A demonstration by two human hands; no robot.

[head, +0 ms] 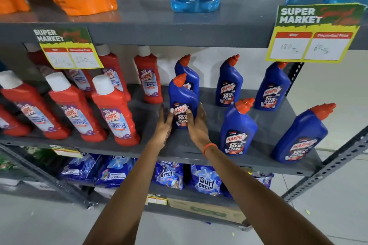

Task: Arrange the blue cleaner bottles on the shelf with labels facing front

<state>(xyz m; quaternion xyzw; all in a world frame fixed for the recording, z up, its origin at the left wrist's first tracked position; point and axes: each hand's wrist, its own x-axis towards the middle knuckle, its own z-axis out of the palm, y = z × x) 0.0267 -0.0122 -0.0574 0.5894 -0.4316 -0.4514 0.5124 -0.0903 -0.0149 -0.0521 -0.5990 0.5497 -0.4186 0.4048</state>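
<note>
I judge the risk is that the blue bottle tips back into the second blue bottle just behind it, or turns so its label leaves the front, if one palm pushes harder. My left hand and right hand press its lower sides, grasping it between them. It stands upright mid-shelf, right of the red bottles.

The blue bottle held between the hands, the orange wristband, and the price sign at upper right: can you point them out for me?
Blue bottle [182,105]: head view, on its front label.
Orange wristband [209,148]: head view, on the band across the right wrist.
Price sign [314,34]: head view, on its red strip.
</note>
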